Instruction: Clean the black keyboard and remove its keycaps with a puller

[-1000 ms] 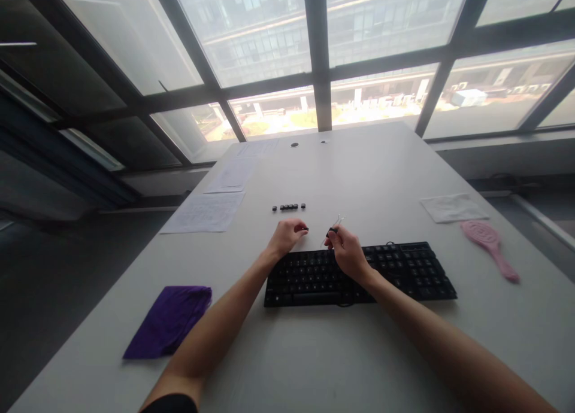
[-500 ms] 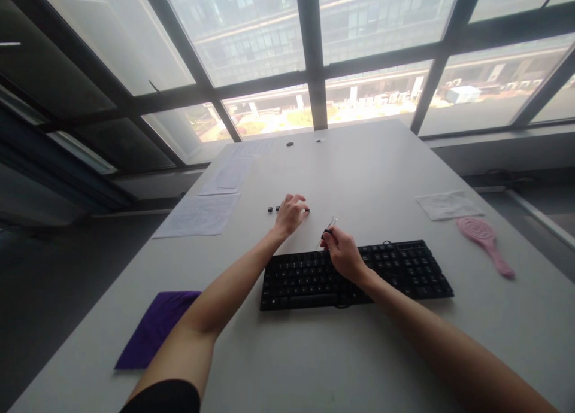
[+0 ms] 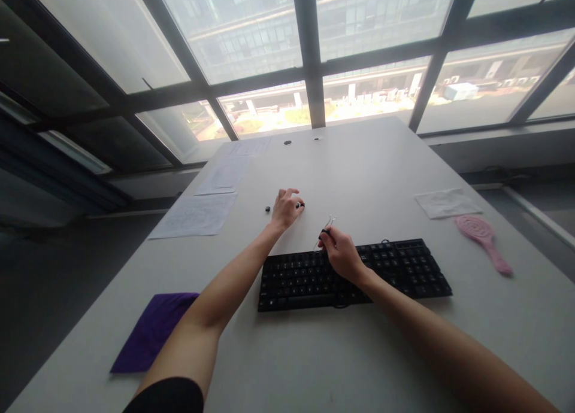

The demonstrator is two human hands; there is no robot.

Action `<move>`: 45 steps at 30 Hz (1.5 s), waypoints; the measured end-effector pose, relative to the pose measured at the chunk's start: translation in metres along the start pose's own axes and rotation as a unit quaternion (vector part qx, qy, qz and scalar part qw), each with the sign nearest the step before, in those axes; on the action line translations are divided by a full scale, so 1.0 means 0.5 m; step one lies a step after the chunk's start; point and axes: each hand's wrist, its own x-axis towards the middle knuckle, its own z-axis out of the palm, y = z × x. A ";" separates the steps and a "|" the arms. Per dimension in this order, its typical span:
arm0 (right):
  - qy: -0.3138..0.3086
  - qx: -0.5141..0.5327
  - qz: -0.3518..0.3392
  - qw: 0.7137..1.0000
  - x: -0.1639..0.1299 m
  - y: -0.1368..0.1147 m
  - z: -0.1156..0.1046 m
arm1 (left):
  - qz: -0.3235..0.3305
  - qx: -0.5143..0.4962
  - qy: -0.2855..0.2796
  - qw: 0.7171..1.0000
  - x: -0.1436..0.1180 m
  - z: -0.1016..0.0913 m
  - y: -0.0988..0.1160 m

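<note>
My left hand (image 3: 286, 210) rests low over the table beyond the keyboard, thumb and fingers curled together around a small black keycap (image 3: 300, 205). Left of this hand sits another loose black keycap (image 3: 268, 209); any others nearby are hidden by the fingers. My right hand (image 3: 340, 251) is closed around the dark handle of a wire keycap puller (image 3: 324, 234), whose thin metal wires stick out past the fingers. That hand hovers over the top edge of a black keyboard (image 3: 296, 279) and covers part of its keys.
A purple folded cloth or pouch (image 3: 150, 332) lies at the left, partly under my left forearm. Paper sheets (image 3: 195, 216) are along the table's left edge. At the right are a white tissue (image 3: 447, 203) and a pink hairbrush (image 3: 483, 239). Windows (image 3: 368, 93) stand behind the table.
My left hand has shifted slightly left, and the keycap at its fingertips has come closer in to the hand. The right hand stays in place with the puller. The view has drifted slightly.
</note>
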 end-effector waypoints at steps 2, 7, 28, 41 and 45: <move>-0.001 0.003 0.000 1.000 0.000 0.001 0.000 | 0.001 0.000 0.000 1.000 0.001 0.000 -0.001; -0.001 0.005 0.001 1.000 0.000 0.001 -0.002 | 0.001 0.000 0.005 1.000 0.001 -0.003 -0.004; 0.050 -0.005 -0.005 0.999 -0.001 -0.009 -0.013 | -0.014 -0.122 -0.048 0.991 -0.242 -0.101 0.231; -0.071 -0.105 -0.074 0.989 -0.004 -0.009 -0.028 | -0.008 -0.151 -0.039 0.988 -0.257 -0.088 0.217; -0.100 -0.114 -0.098 0.984 -0.018 -0.007 -0.032 | 0.001 -0.169 -0.051 0.984 -0.253 -0.092 0.218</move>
